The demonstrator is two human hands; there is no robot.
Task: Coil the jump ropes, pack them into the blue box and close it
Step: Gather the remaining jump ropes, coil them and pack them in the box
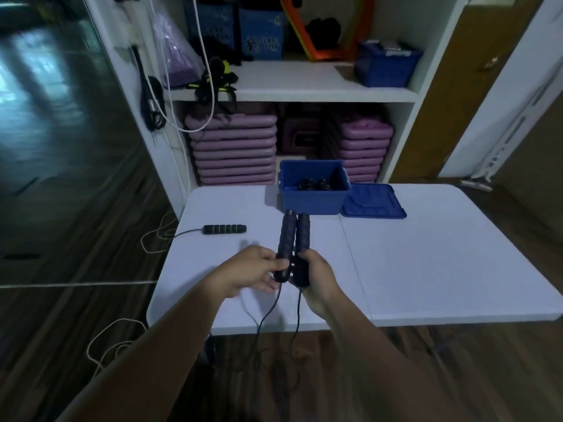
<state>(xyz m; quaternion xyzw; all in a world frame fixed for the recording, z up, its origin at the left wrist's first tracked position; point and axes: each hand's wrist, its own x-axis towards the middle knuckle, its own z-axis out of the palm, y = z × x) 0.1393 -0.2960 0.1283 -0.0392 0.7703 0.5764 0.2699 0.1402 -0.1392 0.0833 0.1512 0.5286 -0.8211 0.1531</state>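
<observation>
Closest to us, two thin black cords (pixel 268 318) hang down from the handles and drop off the front edge of the white counter (pixel 426 269) toward the floor, so this rope is not coiled yet. Just above them, the left hand (pixel 253 274) has its fingers curled around the bottom of one dark handle (pixel 285 248), and it looks a bit blurry. The right hand (pixel 316 277) is wrapped around the bottom of the other dark handle (pixel 303 239). The two handles stand side by side, touching, and point away toward the box. A little farther off to the left, a black handle with green rings (pixel 224 229) lies flat on the counter, and its cord runs off the left edge, so that rope looks like it waits too. Farther back, the blue box (pixel 313 199) sits open on the counter with some dark coiled rope (pixel 313 185) already inside. The blue lid (pixel 373 202) lies flat just to the right of the box, touching it. I think the job is partly done: some rope is packed, at least two ropes are left, and the lid must go on last.
</observation>
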